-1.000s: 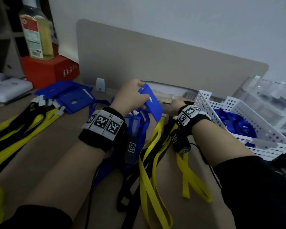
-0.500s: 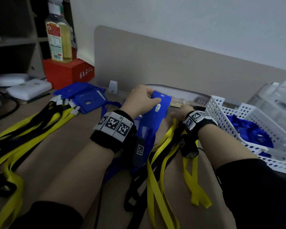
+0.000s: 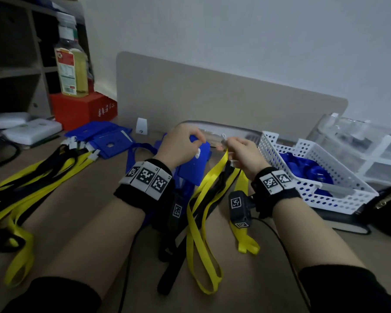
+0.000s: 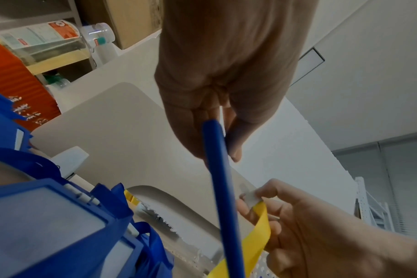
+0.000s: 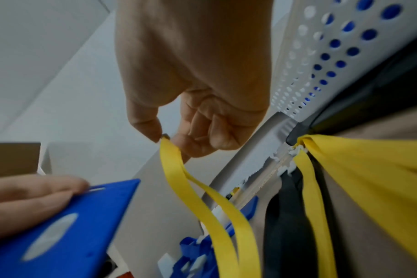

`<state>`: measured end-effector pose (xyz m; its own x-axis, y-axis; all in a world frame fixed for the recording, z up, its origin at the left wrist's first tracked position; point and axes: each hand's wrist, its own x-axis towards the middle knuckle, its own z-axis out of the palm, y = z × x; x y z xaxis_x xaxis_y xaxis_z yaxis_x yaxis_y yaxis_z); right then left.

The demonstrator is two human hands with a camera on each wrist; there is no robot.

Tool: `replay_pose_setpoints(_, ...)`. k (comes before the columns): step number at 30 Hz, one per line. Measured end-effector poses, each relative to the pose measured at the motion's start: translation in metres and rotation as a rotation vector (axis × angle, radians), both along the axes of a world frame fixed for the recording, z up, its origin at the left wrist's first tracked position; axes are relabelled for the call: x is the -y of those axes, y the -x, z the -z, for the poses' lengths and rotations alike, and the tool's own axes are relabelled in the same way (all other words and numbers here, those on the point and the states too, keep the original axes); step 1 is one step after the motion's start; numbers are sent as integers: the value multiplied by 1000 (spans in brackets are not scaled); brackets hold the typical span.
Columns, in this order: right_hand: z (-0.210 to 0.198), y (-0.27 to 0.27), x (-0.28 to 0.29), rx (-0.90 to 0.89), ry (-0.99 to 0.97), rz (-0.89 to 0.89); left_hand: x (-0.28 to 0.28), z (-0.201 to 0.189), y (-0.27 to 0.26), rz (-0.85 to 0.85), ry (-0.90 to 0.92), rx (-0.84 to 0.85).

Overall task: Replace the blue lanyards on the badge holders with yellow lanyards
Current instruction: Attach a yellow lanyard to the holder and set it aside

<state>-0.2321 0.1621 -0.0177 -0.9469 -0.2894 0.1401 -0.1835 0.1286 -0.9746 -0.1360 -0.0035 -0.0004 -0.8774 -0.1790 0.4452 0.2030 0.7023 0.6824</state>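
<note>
Above the middle of the bench [image 3: 81, 206], the left hand [image 3: 181, 147] has its grip closed on the top edge of a blue badge holder [image 3: 193, 169], which the left wrist view shows edge-on, pinched between thumb and fingers [image 4: 191, 131]. Just to its right, the right hand [image 3: 242, 152] pinches the end of a yellow lanyard [image 3: 210, 175]; only the left wrist view shows the white clip [image 4: 250, 199] at that end, while the right wrist view shows the strap as a doubled loop hanging from thumb and forefinger. At the bench's right edge a white basket [image 3: 339, 197] holds blue lanyards [image 3: 303, 164].

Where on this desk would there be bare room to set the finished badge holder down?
Bare desk lies between the left forearm and the yellow lanyard pile. The patch under both hands is crowded with straps, and the white basket fills the right.
</note>
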Motion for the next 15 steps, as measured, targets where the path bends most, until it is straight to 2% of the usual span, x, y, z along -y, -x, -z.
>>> replay_pose_setpoints(7,10,-27,2,79,224,-74,-2,2,-6,-25,72,-32)
replay_pose_setpoints(12,11,-29,13,85,318,-8,-3,6,-1,11,96,34)
replay_pose_setpoints(15,6,-31,14,140,414,-50,-6,7,-1,38,107,45)
